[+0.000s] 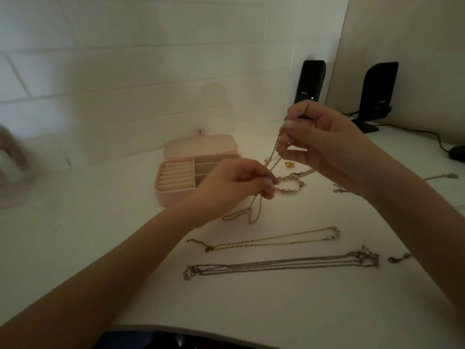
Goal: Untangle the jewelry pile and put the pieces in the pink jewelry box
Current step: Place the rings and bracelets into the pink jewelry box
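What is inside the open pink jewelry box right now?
The pink jewelry box shows bare ring rolls and visibly empty upper compartments; the left hand hides its right front part.

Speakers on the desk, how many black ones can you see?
2. One speaker stands against the back wall just above the right hand; the other speaker stands further right, in the corner, with cables trailing from it.

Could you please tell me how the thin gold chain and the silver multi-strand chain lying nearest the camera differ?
The thin gold chain is yellow-toned; the silver multi-strand chain is grey. The gold chain shows two fine strands, the silver chain several bundled strands with a bulkier ornament at its right end. The gold chain lies farther from the camera. Both lie stretched out on the white table, untouched by either hand.
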Available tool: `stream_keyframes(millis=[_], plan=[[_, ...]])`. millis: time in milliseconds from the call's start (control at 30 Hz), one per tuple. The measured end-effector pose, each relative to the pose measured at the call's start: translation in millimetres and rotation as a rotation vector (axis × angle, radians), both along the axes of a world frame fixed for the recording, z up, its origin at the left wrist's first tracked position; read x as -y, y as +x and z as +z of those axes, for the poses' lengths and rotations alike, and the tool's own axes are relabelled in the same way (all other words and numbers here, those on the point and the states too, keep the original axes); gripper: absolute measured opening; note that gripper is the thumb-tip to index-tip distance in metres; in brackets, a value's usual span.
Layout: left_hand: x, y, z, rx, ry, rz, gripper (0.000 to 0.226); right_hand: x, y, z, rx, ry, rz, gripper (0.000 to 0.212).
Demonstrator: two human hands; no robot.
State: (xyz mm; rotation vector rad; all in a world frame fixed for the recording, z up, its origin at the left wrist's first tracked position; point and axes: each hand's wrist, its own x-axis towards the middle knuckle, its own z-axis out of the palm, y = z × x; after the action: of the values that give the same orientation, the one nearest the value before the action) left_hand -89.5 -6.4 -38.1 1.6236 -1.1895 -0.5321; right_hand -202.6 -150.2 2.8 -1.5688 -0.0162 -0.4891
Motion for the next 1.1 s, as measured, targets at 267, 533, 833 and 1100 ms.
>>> stream_keyframes(millis=[267, 533, 833, 1100], plan=[[-18.8, 39.9, 27.0, 0.066, -0.099, 0.103, 0.012, -7.4, 21.1, -5.3, -0.324, -0.671, -0.118, 0.019], [-38.4, 73.6, 25.1, 0.080, -0.124, 0.266, 0.012, -13.7, 62.0, 19.4, -0.136, -0.441, -0.302, 0.013], [-37.3, 81.4, 8.2, 0.529, 0.048, 0.334, 0.014, 1.0, 60.9, 5.5, 0.092, -0.247, -0.440, 0.013], [-37.6, 76.9, 6.7, 0.266, -0.112, 0.344, 0.013, -1.3, 53.7, 6.3, 0.205, -0.193, -0.460, 0.014]])
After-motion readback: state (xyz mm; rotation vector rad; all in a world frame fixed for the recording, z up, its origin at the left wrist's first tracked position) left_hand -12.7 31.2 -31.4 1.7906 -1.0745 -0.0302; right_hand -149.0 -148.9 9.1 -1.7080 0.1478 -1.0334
